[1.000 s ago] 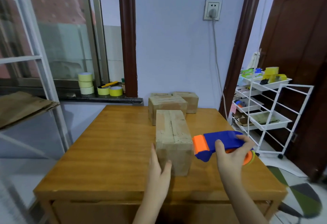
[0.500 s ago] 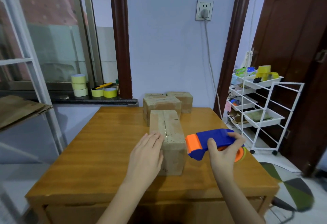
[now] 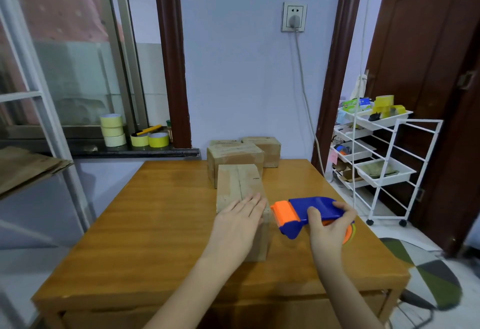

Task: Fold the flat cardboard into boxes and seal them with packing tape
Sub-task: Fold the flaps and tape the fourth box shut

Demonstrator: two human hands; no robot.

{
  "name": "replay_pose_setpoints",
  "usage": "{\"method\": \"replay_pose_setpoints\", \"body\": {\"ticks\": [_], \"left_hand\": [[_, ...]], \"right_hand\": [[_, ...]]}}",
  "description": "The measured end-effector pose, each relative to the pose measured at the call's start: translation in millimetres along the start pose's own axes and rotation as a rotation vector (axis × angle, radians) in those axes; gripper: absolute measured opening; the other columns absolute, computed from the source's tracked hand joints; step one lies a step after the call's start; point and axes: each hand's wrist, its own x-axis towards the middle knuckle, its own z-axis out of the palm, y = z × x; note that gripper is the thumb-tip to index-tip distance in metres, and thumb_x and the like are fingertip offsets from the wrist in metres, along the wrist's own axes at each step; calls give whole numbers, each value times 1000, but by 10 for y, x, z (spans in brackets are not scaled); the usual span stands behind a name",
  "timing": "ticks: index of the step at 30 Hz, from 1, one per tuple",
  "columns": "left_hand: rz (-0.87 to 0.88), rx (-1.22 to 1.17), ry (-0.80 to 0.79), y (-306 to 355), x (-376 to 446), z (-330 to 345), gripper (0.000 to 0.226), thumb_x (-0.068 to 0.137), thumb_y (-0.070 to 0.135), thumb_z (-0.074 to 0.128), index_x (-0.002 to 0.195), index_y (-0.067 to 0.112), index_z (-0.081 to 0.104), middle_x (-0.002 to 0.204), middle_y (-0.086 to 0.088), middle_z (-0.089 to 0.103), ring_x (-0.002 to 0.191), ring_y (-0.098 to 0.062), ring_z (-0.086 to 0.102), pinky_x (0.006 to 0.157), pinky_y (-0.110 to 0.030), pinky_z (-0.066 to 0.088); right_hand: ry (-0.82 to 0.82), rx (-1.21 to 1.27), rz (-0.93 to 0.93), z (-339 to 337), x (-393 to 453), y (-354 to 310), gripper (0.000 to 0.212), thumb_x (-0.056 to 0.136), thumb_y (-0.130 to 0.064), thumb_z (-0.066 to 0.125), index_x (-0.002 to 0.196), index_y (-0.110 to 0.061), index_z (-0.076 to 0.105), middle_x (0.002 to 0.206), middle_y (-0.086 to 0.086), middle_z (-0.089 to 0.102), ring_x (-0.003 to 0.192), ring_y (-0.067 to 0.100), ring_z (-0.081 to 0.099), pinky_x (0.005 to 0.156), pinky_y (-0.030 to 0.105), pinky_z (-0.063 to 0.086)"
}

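At frame centre, the left hand [image 3: 237, 220] lies flat on the box [image 3: 240, 188]; the right hand [image 3: 330, 227] grips the tape dispenser [image 3: 302, 213] beside it.

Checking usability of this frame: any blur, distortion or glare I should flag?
Head view: wide-angle bending bows the door frame and window frame; the edges smear, notably the floor at lower right; soft glare on the table; left hand, nearest box and tape dispenser in the right hand read clearly.
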Motion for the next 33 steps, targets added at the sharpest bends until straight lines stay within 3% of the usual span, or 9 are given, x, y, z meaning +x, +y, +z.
{"method": "replay_pose_setpoints", "body": {"ticks": [2, 5, 11, 16, 23, 25, 27, 30, 33], "left_hand": [[23, 15, 39, -13, 2, 2, 29, 87, 28, 57, 110, 18, 72, 111, 1, 70, 101, -9, 67, 85, -26, 53], [3, 18, -15, -30, 13, -38, 45, 88, 26, 34, 113, 15, 70, 114, -1, 69, 104, -10, 66, 87, -28, 53], [10, -20, -127, -1, 25, -96, 47, 88, 26, 33, 114, 13, 70, 115, -4, 68, 104, -12, 66, 87, -30, 53], [10, -21, -182, 17, 29, -149, 47, 89, 26, 33, 115, 13, 69, 116, -3, 68, 106, -12, 66, 88, -30, 52], [-5, -10, -237, 11, 24, -139, 46, 89, 25, 34, 116, 13, 68, 117, -3, 68, 107, -12, 65, 88, -31, 54], [-2, -21, -206, 2, 22, -99, 45, 89, 25, 35, 117, 13, 68, 118, -4, 67, 107, -13, 65, 89, -32, 53], [-8, -7, -146, 25, 38, -121, 44, 94, 26, 34, 127, 14, 60, 130, -3, 59, 117, -10, 59, 100, -30, 42], [2, 28, -152, -4, 33, -96, 45, 105, 30, 22, 148, 19, 25, 150, 5, 17, 140, -6, 24, 113, -26, 9], [-20, 19, -122, 14, 21, -99, 49, 102, 33, 16, 148, 19, 26, 149, 5, 15, 141, -7, 25, 114, -26, 11]], "right_hand": [[32, 9, 50, -29, 45, 16, 40, 88, -4, 60, 114, -17, 33, 116, 13, 44, 79, 10, 50, 60, 18, 42], [71, 34, 99, -60, 144, -28, 39, 87, -8, 62, 113, -18, 34, 115, 18, 49, 78, 15, 51, 62, 24, 42], [122, 46, 70, -84, 257, -191, 41, 86, -12, 64, 114, -19, 35, 108, 16, 54, 74, 12, 53, 60, 22, 42], [153, 73, 43, -85, 290, -274, 41, 87, -11, 63, 115, -16, 34, 89, -2, 48, 71, 6, 51, 60, 19, 42], [140, 38, -41, -174, 356, -393, 43, 86, -5, 63, 112, -19, 32, 90, -11, 45, 74, 3, 53, 63, 14, 42], [68, -35, -94, -237, 377, -406, 45, 85, -2, 63, 111, -19, 31, 90, -7, 47, 73, 5, 52, 63, 16, 42], [-44, -129, -155, -253, 368, -415, 47, 82, 1, 64, 111, -18, 32, 87, -3, 50, 71, 7, 53, 64, 20, 43], [-199, -265, -192, -146, 340, -400, 50, 79, 1, 65, 114, -16, 33, 77, -1, 53, 63, 3, 55, 61, 20, 44], [-301, -368, -209, 27, 318, -361, 53, 78, -6, 67, 116, -18, 32, 70, 4, 56, 63, 17, 58, 64, 38, 48]]}}
